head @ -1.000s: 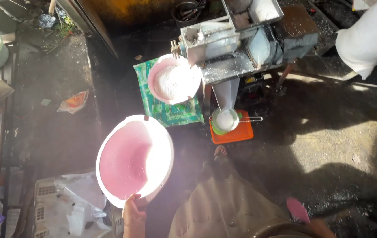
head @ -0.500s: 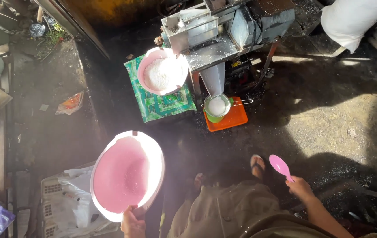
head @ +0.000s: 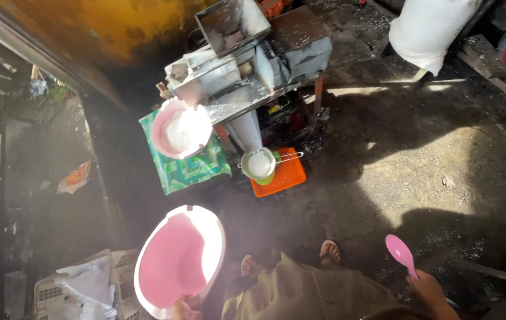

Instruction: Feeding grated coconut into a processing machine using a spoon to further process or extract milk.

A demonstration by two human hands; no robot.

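Observation:
My left hand (head: pixel 183 309) grips the near rim of a big pink plastic basin (head: pixel 179 261), held tilted and empty at the lower left. Out to the lower right, my right hand (head: pixel 429 290) holds a pink plastic spoon (head: pixel 401 253), its bowl pointing up and away. Ahead stands a metal grinding machine (head: pixel 247 71) with a spout over a small strainer of white powder (head: pixel 259 163) on an orange tray (head: pixel 282 178). A second pink basin (head: pixel 180 130) full of white grated stuff sits on a green cloth-covered stand (head: pixel 188 169).
A white sack (head: pixel 427 26) stands at the back right. A white crate with plastic bags (head: pixel 81 284) lies at the lower left. My sandalled feet (head: pixel 330 252) rest on dark, wet concrete. An orange wrapper (head: pixel 75 176) lies on the left floor.
The view has drawn nearer to the machine. The pink basin shifted right and lower in view. My right hand with the spoon moved out to the right.

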